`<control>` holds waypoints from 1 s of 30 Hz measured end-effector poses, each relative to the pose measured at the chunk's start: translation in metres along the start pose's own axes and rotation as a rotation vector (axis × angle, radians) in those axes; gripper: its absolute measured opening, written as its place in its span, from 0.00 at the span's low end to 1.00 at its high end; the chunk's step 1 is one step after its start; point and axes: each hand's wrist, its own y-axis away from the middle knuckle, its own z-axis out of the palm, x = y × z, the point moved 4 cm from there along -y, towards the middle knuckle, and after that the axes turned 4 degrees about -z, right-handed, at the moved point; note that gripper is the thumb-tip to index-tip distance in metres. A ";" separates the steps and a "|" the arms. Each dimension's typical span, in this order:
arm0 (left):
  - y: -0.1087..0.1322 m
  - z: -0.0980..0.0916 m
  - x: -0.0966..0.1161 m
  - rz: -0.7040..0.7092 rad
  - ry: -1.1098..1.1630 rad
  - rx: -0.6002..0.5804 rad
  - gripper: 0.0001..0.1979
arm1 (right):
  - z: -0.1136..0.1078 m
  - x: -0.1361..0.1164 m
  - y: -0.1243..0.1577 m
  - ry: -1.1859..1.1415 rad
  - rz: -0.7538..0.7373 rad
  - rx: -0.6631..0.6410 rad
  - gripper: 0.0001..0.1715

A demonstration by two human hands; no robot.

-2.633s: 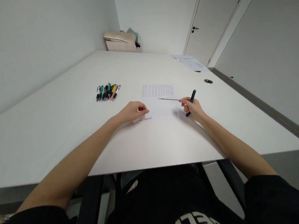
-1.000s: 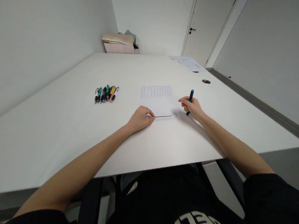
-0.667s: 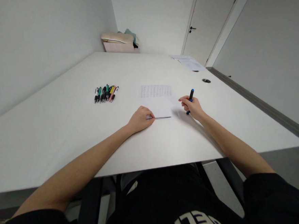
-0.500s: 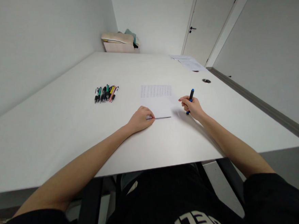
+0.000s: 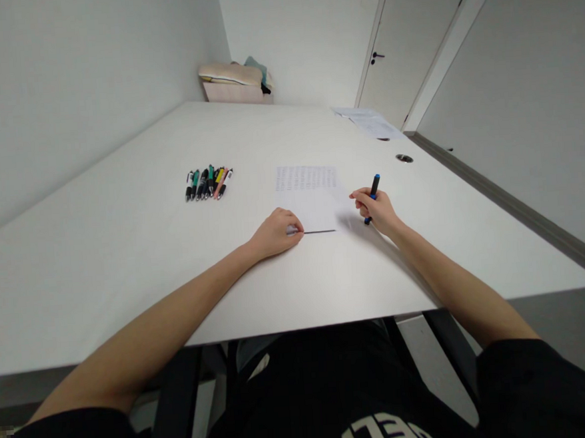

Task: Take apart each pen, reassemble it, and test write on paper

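A white sheet of paper (image 5: 316, 207) with rows of small writing across its far part lies on the table in front of me. My left hand (image 5: 277, 233) is closed at the sheet's near left corner, thumb and fingers pinching the paper. A dark line runs along the near edge, right of the fingertips. To the right of the sheet, my right hand (image 5: 378, 209) grips a black pen with blue parts (image 5: 375, 184). Its blue end points up and away, and the lower end sticks out below the fingers, apart from the paper.
Several pens (image 5: 207, 183) lie in a bunch on the white table (image 5: 125, 257), left of the sheet. More papers (image 5: 368, 121) are at the far right, near a round cable hole (image 5: 404, 158). Folded cloths (image 5: 229, 73) rest on a box beyond the far edge.
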 end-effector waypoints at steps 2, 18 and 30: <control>0.000 0.000 0.001 -0.001 0.002 -0.001 0.05 | 0.000 0.000 0.000 0.002 -0.002 -0.005 0.10; -0.001 -0.003 0.004 0.015 -0.027 0.024 0.06 | 0.014 -0.026 0.020 0.683 -0.422 -0.156 0.19; -0.001 -0.027 0.044 0.198 -0.148 0.263 0.11 | 0.059 -0.041 0.051 1.139 -0.692 -0.533 0.10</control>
